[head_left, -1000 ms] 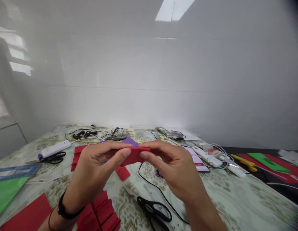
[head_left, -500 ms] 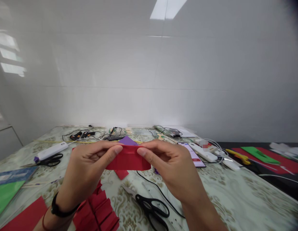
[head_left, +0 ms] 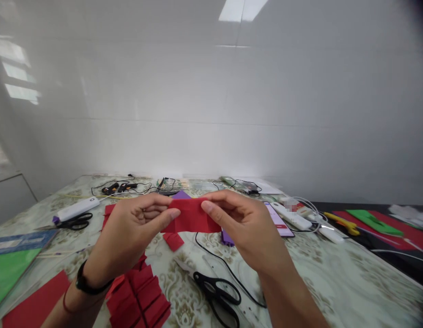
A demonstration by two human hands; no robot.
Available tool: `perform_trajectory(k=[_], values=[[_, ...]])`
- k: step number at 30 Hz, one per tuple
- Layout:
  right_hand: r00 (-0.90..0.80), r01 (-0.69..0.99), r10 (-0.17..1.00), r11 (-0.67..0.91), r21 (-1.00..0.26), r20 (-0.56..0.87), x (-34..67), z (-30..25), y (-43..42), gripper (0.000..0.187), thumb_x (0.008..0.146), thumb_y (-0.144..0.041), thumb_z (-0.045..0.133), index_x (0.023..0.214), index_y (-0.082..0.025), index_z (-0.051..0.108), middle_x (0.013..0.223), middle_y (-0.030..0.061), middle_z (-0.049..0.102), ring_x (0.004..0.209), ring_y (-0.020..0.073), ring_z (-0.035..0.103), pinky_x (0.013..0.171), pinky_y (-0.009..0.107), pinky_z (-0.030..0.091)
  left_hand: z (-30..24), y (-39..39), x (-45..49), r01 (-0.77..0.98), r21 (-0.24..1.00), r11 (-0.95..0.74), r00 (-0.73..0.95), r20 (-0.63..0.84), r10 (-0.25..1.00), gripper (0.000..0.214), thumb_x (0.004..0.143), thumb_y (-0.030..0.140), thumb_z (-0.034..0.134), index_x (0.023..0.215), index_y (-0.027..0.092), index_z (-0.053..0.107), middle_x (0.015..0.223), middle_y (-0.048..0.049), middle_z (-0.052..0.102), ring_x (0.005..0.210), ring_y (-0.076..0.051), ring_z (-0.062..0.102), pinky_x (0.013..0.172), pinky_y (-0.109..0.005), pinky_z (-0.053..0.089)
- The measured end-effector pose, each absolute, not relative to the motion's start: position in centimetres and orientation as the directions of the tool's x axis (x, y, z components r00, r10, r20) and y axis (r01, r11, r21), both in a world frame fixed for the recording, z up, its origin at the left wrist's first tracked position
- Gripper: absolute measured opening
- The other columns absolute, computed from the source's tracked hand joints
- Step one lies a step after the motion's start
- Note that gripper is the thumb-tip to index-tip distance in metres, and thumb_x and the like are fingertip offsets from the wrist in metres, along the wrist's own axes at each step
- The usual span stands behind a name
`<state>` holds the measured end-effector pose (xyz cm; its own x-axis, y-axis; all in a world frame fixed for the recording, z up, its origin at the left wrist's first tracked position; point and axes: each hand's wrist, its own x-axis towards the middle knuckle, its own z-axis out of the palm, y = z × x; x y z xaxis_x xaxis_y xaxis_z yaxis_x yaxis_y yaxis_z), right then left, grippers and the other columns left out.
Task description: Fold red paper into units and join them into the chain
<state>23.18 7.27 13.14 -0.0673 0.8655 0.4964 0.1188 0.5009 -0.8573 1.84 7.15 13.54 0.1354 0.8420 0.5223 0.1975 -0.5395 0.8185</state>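
Note:
A creased strip of red paper (head_left: 191, 216) is held up above the table between both hands. My left hand (head_left: 138, 223) pinches its left end, thumb in front and fingers behind. The right end sits between the thumb and fingers of my right hand (head_left: 244, 223). Below lie black-handled scissors (head_left: 214, 289), blades toward the far left. Folded red paper pieces (head_left: 136, 296) are piled near my left forearm. A small red paper piece (head_left: 173, 241) rests on the tablecloth under the strip, and purple paper (head_left: 181, 195) shows behind it.
At left are a white power strip (head_left: 78, 208), more scissors (head_left: 74, 222), a red sheet (head_left: 38, 300) and a green packet (head_left: 13, 273). Glue guns (head_left: 119, 187) lie at the back. A phone (head_left: 280, 221) and yellow scissors (head_left: 344, 224) are at right. A black cable (head_left: 228, 266) crosses the cloth.
The red paper strip's upper edge, folded toward me before, now stands flatter and more opened out. Both hands still pinch its ends. The view has shifted slightly.

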Motion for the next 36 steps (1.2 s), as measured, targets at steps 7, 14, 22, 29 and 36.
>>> perform_trajectory(k=[7,14,22,29,36], values=[[-0.14,0.117,0.909,0.408,-0.905,0.392,23.0,13.2,7.5,0.015,0.089,-0.033,0.074,0.085,-0.022,0.083,0.073,0.0006,0.079,0.06,0.0102,0.065,0.052,0.018,0.048,13.8,7.6,0.7,0.169,0.894,-0.415,0.231,0.373,0.899,0.022,0.085,0.035,0.084,0.104,0.024,0.084,0.088,-0.0024,0.086,0.079,-0.019,0.083,0.069,-0.019,0.066],[-0.159,0.117,0.899,0.427,-0.897,0.407,23.0,12.9,7.7,0.016,0.088,-0.034,0.075,0.083,-0.02,0.08,0.071,0.0005,0.075,0.061,0.0113,0.065,0.052,0.02,0.049,14.0,8.2,0.4,0.337,0.803,-0.492,0.273,0.416,0.867,0.025,0.093,0.042,0.074,0.098,0.02,0.084,0.089,-0.0042,0.085,0.081,-0.019,0.08,0.067,-0.02,0.062],[-0.169,0.132,0.859,0.505,-0.853,0.483,22.4,12.9,7.7,0.018,0.092,-0.036,0.071,0.086,-0.019,0.076,0.074,0.0012,0.075,0.065,0.0135,0.067,0.056,0.023,0.052,14.1,7.8,1.1,0.403,0.714,-0.572,0.192,0.545,0.816,0.017,0.091,0.03,0.072,0.082,0.018,0.081,0.077,-0.0014,0.082,0.069,-0.016,0.074,0.06,-0.018,0.055],[-0.206,0.161,0.825,0.56,-0.813,0.527,22.0,12.8,7.6,0.012,0.093,-0.029,0.07,0.09,-0.019,0.077,0.08,0.0016,0.078,0.071,0.0141,0.071,0.068,0.025,0.056,13.6,7.7,1.8,0.341,0.791,-0.508,0.277,0.432,0.858,0.017,0.09,0.035,0.074,0.087,0.019,0.081,0.076,-0.0021,0.081,0.065,-0.016,0.073,0.056,-0.019,0.054],[-0.218,0.19,0.8,0.597,-0.779,0.56,21.9,12.9,7.5,0.013,0.094,-0.026,0.07,0.086,-0.02,0.078,0.081,0.0012,0.079,0.075,0.0151,0.072,0.073,0.027,0.057,13.8,7.5,1.7,0.454,0.637,-0.623,0.358,0.511,0.782,0.027,0.099,0.034,0.063,0.082,0.02,0.08,0.069,0.0022,0.073,0.061,-0.012,0.061,0.056,-0.019,0.046]])
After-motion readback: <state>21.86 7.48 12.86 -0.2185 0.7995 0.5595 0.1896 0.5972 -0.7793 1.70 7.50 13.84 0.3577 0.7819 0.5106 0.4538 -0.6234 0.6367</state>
